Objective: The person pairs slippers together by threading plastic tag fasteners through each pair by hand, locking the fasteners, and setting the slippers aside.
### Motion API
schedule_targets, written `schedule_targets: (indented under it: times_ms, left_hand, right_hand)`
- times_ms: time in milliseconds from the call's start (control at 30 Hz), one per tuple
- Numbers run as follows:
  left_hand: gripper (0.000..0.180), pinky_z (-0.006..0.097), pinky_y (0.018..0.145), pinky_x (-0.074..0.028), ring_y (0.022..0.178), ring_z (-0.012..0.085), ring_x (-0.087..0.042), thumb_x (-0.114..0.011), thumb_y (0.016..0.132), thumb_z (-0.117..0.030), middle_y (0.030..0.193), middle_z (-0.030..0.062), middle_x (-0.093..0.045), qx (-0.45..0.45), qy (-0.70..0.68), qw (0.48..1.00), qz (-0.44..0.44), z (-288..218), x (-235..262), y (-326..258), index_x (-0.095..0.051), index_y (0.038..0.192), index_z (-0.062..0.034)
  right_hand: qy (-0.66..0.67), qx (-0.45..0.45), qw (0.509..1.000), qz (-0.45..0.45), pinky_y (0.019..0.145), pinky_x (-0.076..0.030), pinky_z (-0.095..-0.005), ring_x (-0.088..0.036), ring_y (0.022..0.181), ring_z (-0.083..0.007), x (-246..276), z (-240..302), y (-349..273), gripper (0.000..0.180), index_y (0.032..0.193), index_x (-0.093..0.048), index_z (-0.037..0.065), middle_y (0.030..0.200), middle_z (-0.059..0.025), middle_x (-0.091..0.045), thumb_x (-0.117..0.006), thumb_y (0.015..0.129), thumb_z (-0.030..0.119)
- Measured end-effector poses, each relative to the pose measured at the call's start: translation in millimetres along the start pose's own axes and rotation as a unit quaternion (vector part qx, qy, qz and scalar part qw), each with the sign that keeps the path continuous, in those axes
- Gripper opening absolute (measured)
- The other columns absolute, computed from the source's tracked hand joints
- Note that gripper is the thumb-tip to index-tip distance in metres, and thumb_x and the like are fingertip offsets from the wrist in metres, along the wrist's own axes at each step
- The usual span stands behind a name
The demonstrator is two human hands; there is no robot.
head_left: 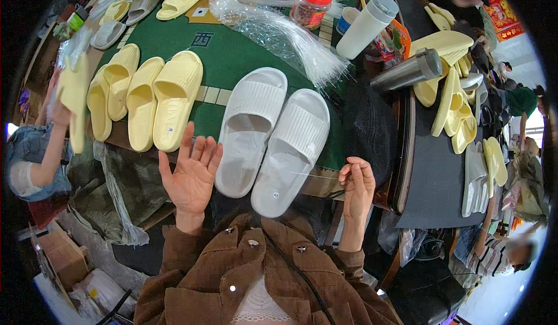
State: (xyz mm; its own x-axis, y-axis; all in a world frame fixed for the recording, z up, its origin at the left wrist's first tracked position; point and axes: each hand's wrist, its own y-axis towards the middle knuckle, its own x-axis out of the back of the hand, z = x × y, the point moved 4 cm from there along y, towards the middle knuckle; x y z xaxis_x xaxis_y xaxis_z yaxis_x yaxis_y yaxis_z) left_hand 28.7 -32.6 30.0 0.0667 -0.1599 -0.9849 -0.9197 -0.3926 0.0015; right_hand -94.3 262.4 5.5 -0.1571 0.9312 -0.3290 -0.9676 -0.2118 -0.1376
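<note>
A pair of grey-white slide sandals (pixel 250 127) lies side by side on the green table in front of me, the heels over the near edge. My left hand (pixel 192 174) is open, palm up and fingers stretched, just left of the sandals, holding nothing. To their right, my right hand (pixel 357 188) pinches a thin clear plastic strand (pixel 317 174), which reaches out over the right sandal's heel. Beyond the sandals, a bundle of similar clear strands (pixel 322 63) spills from a clear plastic bag (pixel 244 11).
Several yellow slides (pixel 177 101) line the table (pixel 232 49) at left. A red-lidded jar (pixel 311 4), a white bottle (pixel 367 26) and a steel tumbler (pixel 407 70) stand at far right. On the left, a co-worker's hand (pixel 61 113) holds a yellow slide. A dark table (pixel 430 180) bears more slides.
</note>
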Motion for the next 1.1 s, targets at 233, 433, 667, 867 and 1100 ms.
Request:
schedule_targets:
  times_ms: [233,433,667,867,1100]
  left_hand:
    - [0.044,0.032,0.090,-0.046,0.098,0.0195,-0.060,-0.049,0.095,-0.017,0.102,0.0150,-0.063,-0.021,0.636,0.768,-0.066,11.5,9.5,-4.3,-0.034,0.134,0.0000]
    - [0.030,0.030,0.078,-0.048,0.086,0.0177,-0.062,-0.054,0.090,-0.007,0.094,0.0103,-0.063,-0.031,0.732,0.681,-0.028,28.7,5.5,-3.5,-0.048,0.117,0.0020]
    - [0.016,0.035,0.067,-0.048,0.076,0.0273,-0.060,-0.062,0.082,-0.005,0.087,0.0128,-0.060,-0.052,0.837,0.532,0.118,47.4,2.2,6.0,-0.058,0.098,-0.0013]
    - [0.016,0.038,0.064,-0.046,0.073,0.0294,-0.057,-0.064,0.080,-0.005,0.081,0.0120,-0.057,-0.030,0.839,0.522,0.152,52.4,4.1,0.2,-0.057,0.094,-0.0022]
    - [0.061,0.041,0.090,-0.045,0.109,0.0377,-0.051,-0.071,0.078,-0.014,0.121,0.0211,-0.050,-0.073,0.870,0.469,0.134,47.2,-0.3,9.2,-0.043,0.130,0.0001]
  right_hand:
    - [-0.076,-0.008,0.996,0.035,0.064,-0.045,-0.0211,-0.054,0.070,-0.0086,-12.8,3.2,-2.3,0.022,0.114,-0.056,-0.001,0.086,-0.0053,-0.063,-0.046,0.097,0.007]
    - [-0.088,-0.080,0.975,0.187,0.049,-0.041,-0.0197,-0.051,0.057,-0.0091,-59.6,-16.3,-23.2,0.022,0.115,-0.039,0.003,0.088,-0.0125,-0.064,-0.041,0.094,-0.003]
    - [-0.202,-0.143,0.943,0.222,0.056,-0.046,-0.0208,-0.058,0.069,-0.0088,-75.5,-43.7,-18.7,0.020,0.110,-0.054,-0.004,0.096,-0.0093,-0.063,-0.042,0.096,0.003]
    - [-0.178,-0.094,0.962,0.187,0.069,-0.052,-0.0242,-0.059,0.097,-0.0153,-77.4,-42.0,-16.6,0.031,0.125,-0.046,-0.004,0.114,-0.0134,-0.056,-0.046,0.096,0.005]
    - [-0.215,0.029,0.961,0.171,0.085,-0.051,-0.0333,-0.055,0.110,-0.0240,-100.7,-48.5,-15.3,0.052,0.139,-0.029,-0.002,0.135,-0.0181,-0.041,-0.051,0.093,0.004]
